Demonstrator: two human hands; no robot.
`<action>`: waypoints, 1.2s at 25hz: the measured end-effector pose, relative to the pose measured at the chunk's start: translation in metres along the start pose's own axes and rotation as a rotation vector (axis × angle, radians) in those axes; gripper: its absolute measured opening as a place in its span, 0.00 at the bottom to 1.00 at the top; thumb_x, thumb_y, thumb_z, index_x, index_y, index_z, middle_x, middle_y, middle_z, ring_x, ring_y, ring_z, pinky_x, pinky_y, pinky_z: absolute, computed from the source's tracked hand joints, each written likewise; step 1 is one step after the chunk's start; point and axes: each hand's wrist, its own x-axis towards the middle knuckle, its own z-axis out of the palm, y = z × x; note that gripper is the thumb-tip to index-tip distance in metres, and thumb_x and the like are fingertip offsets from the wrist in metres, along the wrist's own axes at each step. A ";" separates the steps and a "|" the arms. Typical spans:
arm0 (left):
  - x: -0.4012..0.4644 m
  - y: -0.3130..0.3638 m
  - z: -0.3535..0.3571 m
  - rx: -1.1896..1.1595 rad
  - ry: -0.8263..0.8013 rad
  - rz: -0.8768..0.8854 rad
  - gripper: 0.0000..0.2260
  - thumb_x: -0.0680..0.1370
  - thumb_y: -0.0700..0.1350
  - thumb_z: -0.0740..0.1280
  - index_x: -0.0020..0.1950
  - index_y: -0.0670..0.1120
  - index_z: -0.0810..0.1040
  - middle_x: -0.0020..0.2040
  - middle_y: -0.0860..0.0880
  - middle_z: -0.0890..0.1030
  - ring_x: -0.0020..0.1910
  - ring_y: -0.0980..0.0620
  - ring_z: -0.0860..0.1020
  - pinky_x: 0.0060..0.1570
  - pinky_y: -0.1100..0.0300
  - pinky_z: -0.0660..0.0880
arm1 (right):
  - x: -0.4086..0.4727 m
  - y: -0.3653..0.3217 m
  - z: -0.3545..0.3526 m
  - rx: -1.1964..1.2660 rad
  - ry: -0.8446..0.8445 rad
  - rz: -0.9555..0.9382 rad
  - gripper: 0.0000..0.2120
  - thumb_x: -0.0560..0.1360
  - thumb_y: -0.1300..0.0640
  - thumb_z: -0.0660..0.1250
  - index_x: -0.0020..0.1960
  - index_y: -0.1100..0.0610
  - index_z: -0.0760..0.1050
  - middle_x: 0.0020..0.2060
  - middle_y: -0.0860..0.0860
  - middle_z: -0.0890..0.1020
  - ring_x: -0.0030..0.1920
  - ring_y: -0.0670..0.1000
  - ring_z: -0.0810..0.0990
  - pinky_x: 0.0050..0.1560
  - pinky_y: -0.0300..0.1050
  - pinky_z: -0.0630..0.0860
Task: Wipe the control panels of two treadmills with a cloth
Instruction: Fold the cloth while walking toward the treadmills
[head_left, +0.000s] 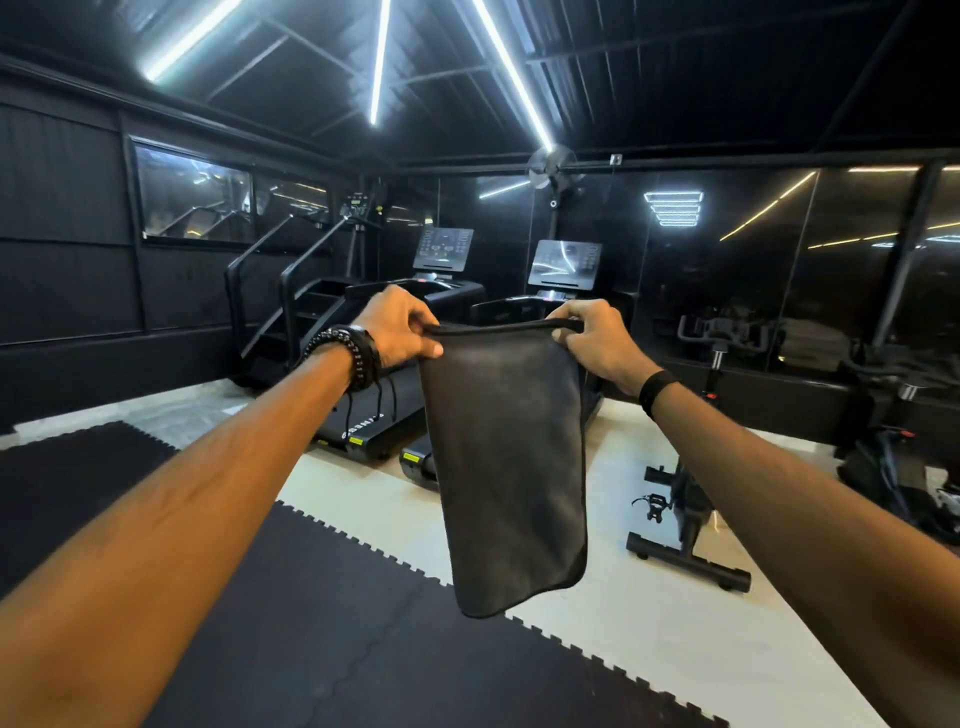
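With both arms stretched forward, the left hand (400, 327) and right hand (597, 338) each pinch 1 top corner of the dark cloth (506, 457), which hangs long-axis downward before 2 treadmills (447, 291), well apart from them.

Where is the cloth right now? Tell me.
In the head view the dark cloth hangs at centre, its top corners pinched by the left hand and right hand, in front of both treadmills.
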 end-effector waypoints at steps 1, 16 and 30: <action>0.003 0.001 -0.004 -0.016 0.045 -0.009 0.08 0.70 0.38 0.78 0.47 0.44 0.83 0.37 0.49 0.81 0.33 0.55 0.76 0.35 0.62 0.73 | 0.000 0.002 -0.002 -0.002 0.007 -0.005 0.07 0.76 0.69 0.67 0.52 0.64 0.82 0.47 0.52 0.81 0.55 0.53 0.79 0.56 0.45 0.74; -0.003 -0.011 -0.017 -0.242 -0.114 -0.200 0.03 0.78 0.38 0.69 0.47 0.45 0.78 0.47 0.40 0.82 0.38 0.47 0.81 0.32 0.55 0.82 | 0.010 -0.008 0.003 0.222 -0.268 0.232 0.04 0.77 0.64 0.70 0.51 0.62 0.79 0.40 0.55 0.82 0.38 0.51 0.81 0.32 0.40 0.79; -0.036 -0.063 0.007 -0.572 0.198 -0.571 0.14 0.69 0.41 0.79 0.31 0.40 0.75 0.27 0.49 0.75 0.34 0.47 0.74 0.42 0.55 0.73 | -0.013 -0.005 0.085 0.962 -0.211 0.665 0.14 0.73 0.62 0.75 0.55 0.63 0.75 0.49 0.60 0.81 0.45 0.55 0.83 0.44 0.54 0.83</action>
